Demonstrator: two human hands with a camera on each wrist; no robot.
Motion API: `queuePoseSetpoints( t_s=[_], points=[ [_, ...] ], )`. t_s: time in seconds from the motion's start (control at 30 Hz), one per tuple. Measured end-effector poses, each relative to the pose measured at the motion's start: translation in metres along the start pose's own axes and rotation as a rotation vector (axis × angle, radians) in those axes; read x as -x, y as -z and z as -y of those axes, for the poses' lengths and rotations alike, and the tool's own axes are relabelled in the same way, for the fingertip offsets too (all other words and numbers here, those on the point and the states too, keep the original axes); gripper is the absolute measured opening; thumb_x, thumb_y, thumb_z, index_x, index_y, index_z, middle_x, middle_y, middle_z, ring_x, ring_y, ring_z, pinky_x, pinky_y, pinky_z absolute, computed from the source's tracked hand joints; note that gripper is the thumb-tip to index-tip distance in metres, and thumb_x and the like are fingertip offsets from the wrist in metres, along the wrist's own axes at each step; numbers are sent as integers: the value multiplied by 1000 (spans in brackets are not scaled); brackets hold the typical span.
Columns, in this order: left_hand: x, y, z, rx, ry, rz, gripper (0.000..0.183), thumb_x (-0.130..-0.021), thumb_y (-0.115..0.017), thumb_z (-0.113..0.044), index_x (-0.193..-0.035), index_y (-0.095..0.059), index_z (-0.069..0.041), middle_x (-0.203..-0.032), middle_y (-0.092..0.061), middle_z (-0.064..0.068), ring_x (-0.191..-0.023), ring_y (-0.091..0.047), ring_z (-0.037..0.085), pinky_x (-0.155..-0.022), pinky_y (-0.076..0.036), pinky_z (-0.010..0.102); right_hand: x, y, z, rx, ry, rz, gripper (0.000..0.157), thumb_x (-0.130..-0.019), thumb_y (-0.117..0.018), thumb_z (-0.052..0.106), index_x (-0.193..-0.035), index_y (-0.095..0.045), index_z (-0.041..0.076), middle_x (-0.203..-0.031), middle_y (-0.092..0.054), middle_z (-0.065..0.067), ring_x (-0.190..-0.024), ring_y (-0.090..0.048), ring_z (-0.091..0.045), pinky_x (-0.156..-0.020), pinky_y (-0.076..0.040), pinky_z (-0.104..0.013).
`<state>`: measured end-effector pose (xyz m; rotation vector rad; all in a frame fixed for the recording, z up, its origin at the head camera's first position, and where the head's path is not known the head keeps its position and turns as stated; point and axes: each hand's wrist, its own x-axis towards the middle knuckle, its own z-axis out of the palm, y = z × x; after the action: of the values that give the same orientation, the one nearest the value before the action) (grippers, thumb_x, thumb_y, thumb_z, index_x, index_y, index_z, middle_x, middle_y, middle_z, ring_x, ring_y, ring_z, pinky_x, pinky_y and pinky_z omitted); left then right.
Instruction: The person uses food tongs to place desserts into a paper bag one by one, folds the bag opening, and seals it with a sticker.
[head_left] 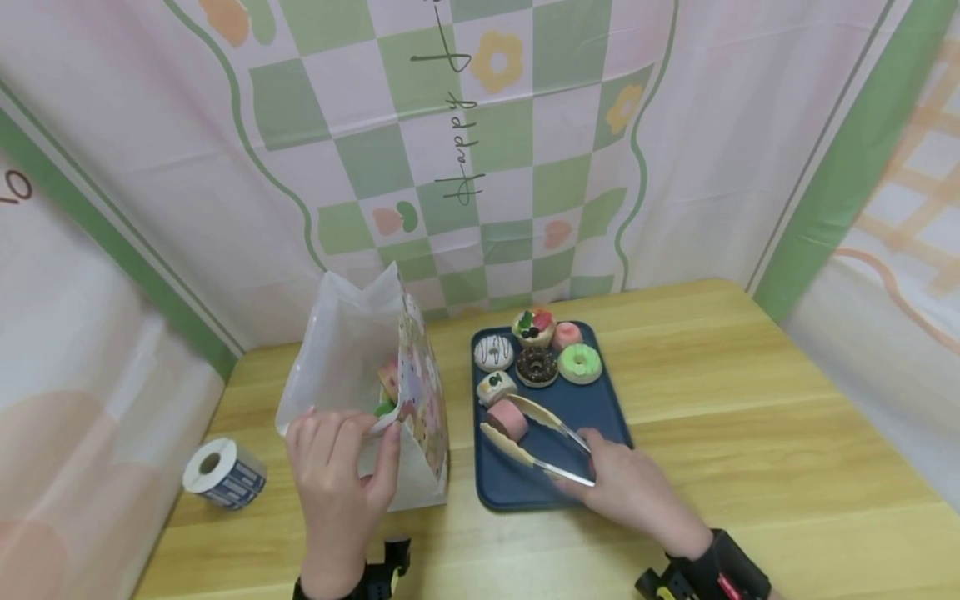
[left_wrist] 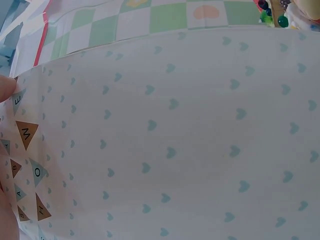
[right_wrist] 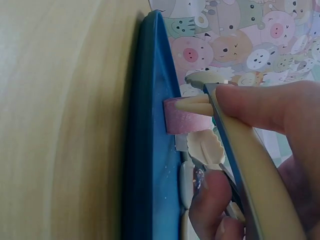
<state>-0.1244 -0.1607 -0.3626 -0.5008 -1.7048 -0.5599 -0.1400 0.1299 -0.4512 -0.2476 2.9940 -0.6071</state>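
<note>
My left hand [head_left: 337, 475] pinches the near rim of a tall paper bag [head_left: 424, 408] between thumb and fingers. The bag stands upright with its mouth open, and something pink and green [head_left: 386, 407] shows inside. In my right hand [head_left: 637, 487] is a pair of tongs [head_left: 510, 447] with tan tips. These tips lie on either side of a pink cylindrical cake [head_left: 507, 419] on the dark blue tray [head_left: 517, 492]. From the right wrist, the pink cake [right_wrist: 187, 117] appears near the tray wall [right_wrist: 145, 115], with a tong tip overlapping it.
Farther up the tray are a white roll cake [head_left: 495, 387], a white donut [head_left: 493, 352], a chocolate donut [head_left: 536, 367], a green donut [head_left: 580, 363], a fruit tart [head_left: 533, 327] and a small pink cake [head_left: 567, 335]. A label roll [head_left: 225, 473] stands left of the bag.
</note>
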Motion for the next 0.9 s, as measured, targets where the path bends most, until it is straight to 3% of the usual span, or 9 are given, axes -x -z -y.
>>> queuePoseSetpoints(
  t_s=[0.3, 0.6, 0.77, 0.9],
  points=[
    [1, 0, 0, 2, 0, 6, 42, -92, -56, -30, -66, -59, 2, -63, -57, 12, -61, -48, 30, -71, -35, 54, 2, -6, -3, 24, 37, -49, 70, -74, -71, 50, -123, -57, 1, -81, -69, -10, -72, -62, -25, -55, -50, -45],
    [0, 1, 0, 3, 6, 16, 42, -92, -55, -31, -66, -59, 2, -63, -58, 12, -62, -48, 30, -71, -34, 53, 3, -5, -4, 30, 55, -63, 64, -77, -70, 45, -123, -58, 2, -93, -71, -17, -78, -64, -32, -59, -51, -49],
    [0, 1, 0, 1, 8, 22, 42, -92, -55, -31, -66, -59, 2, -63, -58, 12, -62, -48, 29, -71, -34, 52, 2, -2, -5, 20, 42, -58, 66, -79, -67, 47, -126, -57, 1, -89, -70, -14, -71, -61, -25, -54, -48, -42],
    [1, 2, 1, 0, 11, 27, 42, -92, -55, -31, -66, -59, 2, -63, -58, 12, -62, -48, 29, -71, -34, 52, 1, 4, -4, 13, 31, -41, 69, -81, -65, 49, -129, -55, 1, -75, -65, -7, -63, -56, -18, -50, -45, -37]
  ],
)
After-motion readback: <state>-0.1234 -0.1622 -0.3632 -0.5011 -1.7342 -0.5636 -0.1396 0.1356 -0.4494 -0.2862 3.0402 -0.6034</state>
